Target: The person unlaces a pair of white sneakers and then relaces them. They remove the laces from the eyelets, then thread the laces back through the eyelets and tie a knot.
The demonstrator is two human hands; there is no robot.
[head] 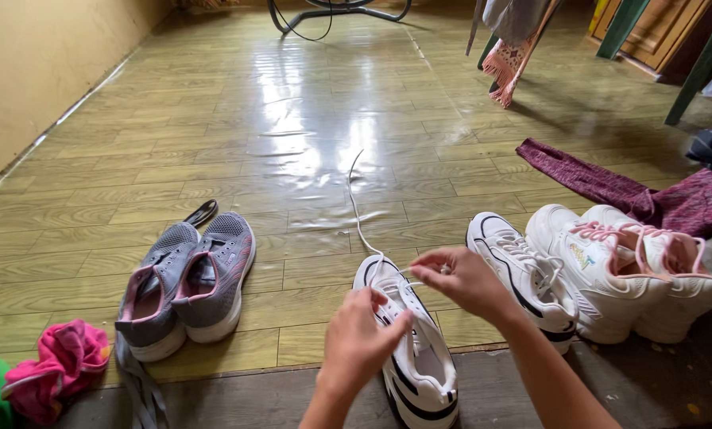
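Left hand [357, 343] fingers together on white black-trimmed sneaker [419, 373], right hand [461, 280] just above pinching its white shoelace [357, 214], matching sneaker [531, 286] right of it.

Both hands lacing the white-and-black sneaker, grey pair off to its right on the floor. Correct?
Not quite. In the head view the grey pair sits to the left of the white-and-black sneaker, not the right. Left hand and right hand are both at its laces.
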